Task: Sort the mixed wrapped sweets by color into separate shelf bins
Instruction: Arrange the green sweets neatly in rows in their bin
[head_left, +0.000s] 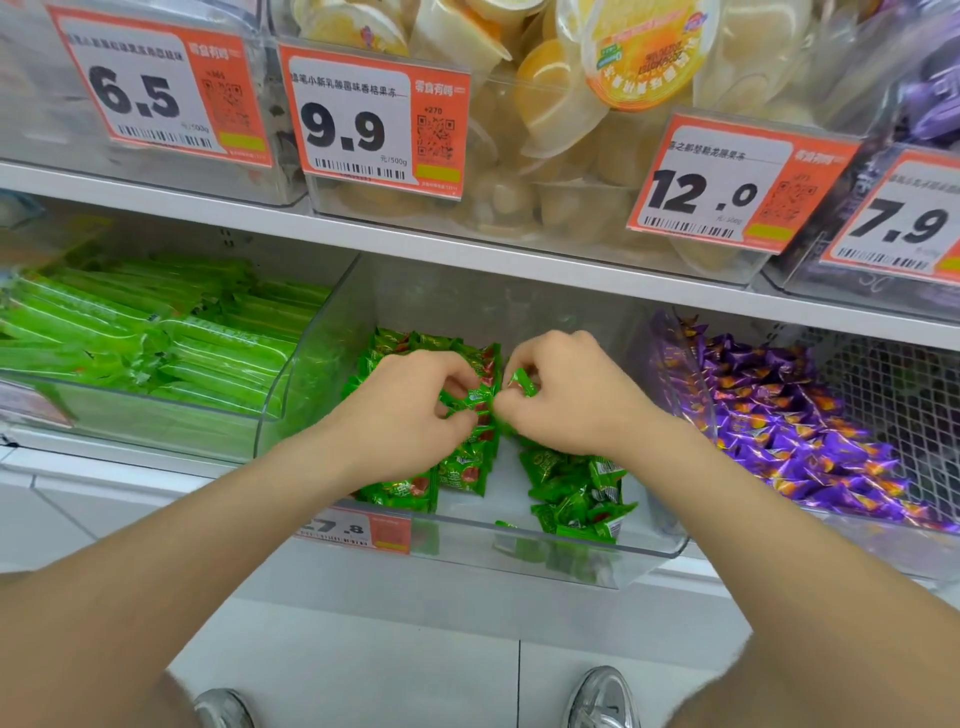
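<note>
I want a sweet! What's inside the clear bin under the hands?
Small green wrapped sweets with red marks lie in the clear plastic bin, in two heaps. The left hand and right hand each pinch some; what lies beneath them is hidden.

White shop shelving, viewed from above. The upper shelf board (363, 244) runs left to right and slopes down toward the right. Orange-and-white price labels (358, 124) hang along the tier above it. A lower white ledge (104, 462) lies at left. The near floor (363, 665) is pale tile with a dark joint (519, 680). Lighting is bright and even.
</note>
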